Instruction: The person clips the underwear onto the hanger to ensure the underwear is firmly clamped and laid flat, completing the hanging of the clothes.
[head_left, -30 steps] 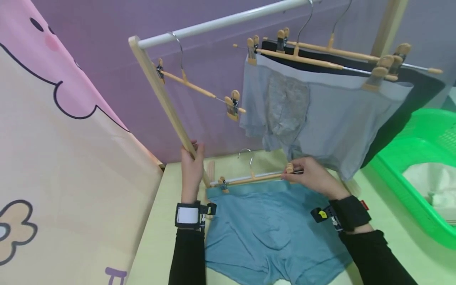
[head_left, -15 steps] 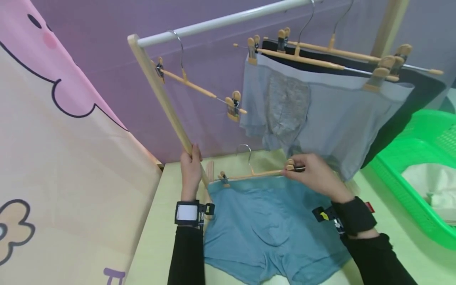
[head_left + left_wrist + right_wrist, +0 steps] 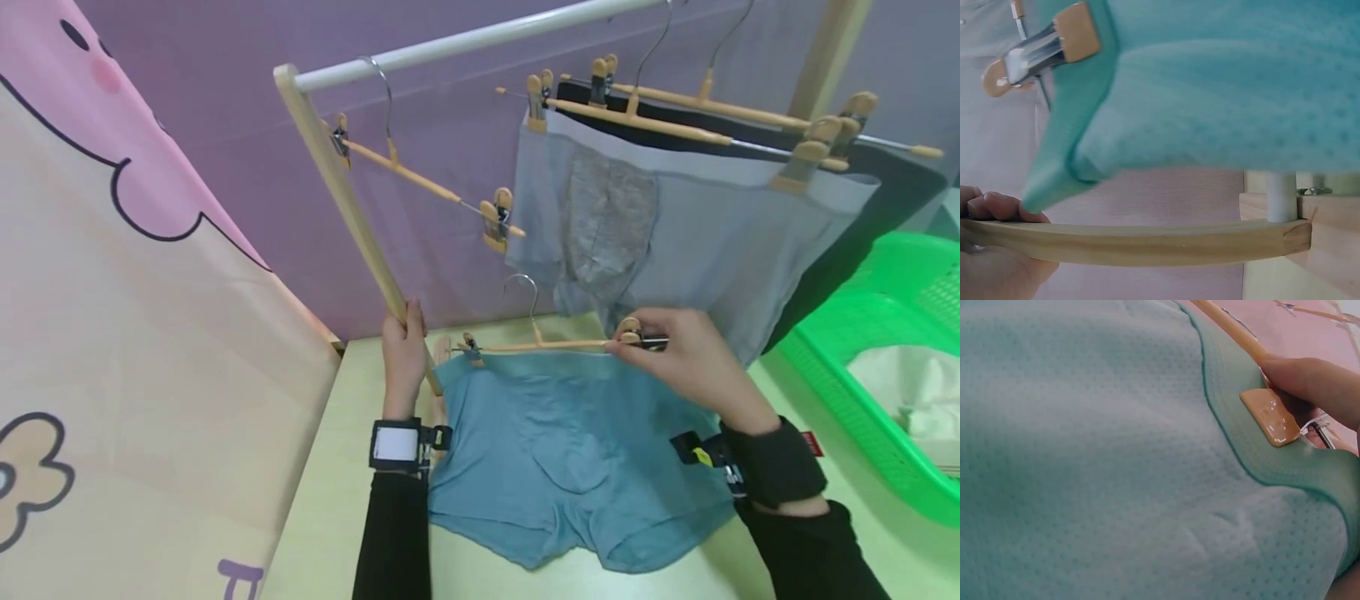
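Observation:
Teal boxer briefs (image 3: pixel 570 450) hang by their waistband from a clip hanger (image 3: pixel 562 344), whose metal hook points up. My right hand (image 3: pixel 686 358) pinches this hanger near its right clip. In the right wrist view the thumb lies against the wooden bar, beside the clip pad (image 3: pixel 1270 417) on the waistband. My left hand (image 3: pixel 405 358) grips the left wooden post (image 3: pixel 345 200) of the rack. The left wrist view shows the hanger's left clip (image 3: pixel 1047 50) on the waistband, above the fingers and the post. Part of the left hand lies outside that view.
A white rail (image 3: pixel 480 35) runs across the rack's top. On it hang a bare clip hanger (image 3: pixel 420 179), grey boxer briefs (image 3: pixel 697 225) and a black garment (image 3: pixel 892 196) behind them. A green basket (image 3: pixel 832 375) holding pale cloth stands at the right on the light table (image 3: pixel 322 517).
My right hand has raised the hanger and teal boxer briefs upward and slightly to the right. The left hand stays on the post, having shifted its fingers slightly.

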A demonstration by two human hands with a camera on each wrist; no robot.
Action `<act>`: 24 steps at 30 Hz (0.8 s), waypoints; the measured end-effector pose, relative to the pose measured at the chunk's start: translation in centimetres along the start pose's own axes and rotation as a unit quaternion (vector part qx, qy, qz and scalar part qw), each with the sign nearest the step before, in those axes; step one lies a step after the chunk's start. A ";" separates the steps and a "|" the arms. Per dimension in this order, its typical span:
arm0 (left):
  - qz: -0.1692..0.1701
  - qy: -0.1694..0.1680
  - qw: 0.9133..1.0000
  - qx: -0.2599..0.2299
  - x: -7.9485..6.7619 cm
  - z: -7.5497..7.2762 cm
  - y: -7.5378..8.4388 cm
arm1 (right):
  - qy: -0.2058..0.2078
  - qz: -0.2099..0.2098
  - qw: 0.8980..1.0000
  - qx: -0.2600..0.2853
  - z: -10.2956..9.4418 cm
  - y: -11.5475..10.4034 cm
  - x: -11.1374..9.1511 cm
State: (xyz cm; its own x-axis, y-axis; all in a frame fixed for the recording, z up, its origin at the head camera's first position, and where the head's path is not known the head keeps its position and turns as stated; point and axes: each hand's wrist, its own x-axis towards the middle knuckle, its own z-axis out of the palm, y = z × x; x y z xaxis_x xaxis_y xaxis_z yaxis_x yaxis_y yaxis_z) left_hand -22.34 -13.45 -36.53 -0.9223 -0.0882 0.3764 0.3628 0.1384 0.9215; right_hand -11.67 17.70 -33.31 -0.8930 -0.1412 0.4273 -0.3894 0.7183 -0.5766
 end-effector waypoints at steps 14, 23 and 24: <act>-0.003 0.000 1.000 -0.002 0.1 0.0 0.1 | 0.031 -0.001 0.999 -0.038 -4.0 -1.2 -1.3; 0.000 -0.006 1.000 0.007 -0.1 -0.1 0.2 | 0.078 0.052 0.996 -0.009 -6.7 -1.2 -2.2; -0.001 -0.005 1.000 0.007 -0.1 0.0 0.2 | 0.082 0.058 0.995 -0.012 -6.9 -1.2 -2.3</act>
State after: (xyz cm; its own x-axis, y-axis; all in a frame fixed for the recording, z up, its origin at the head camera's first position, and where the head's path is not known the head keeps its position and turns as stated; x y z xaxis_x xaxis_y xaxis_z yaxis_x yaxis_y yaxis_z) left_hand -22.15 -13.46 -36.38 -0.9244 -0.0778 0.3734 0.3592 0.1520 0.9208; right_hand -7.60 21.81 -28.81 -0.8819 0.0546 0.4683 -0.2796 0.7392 -0.6127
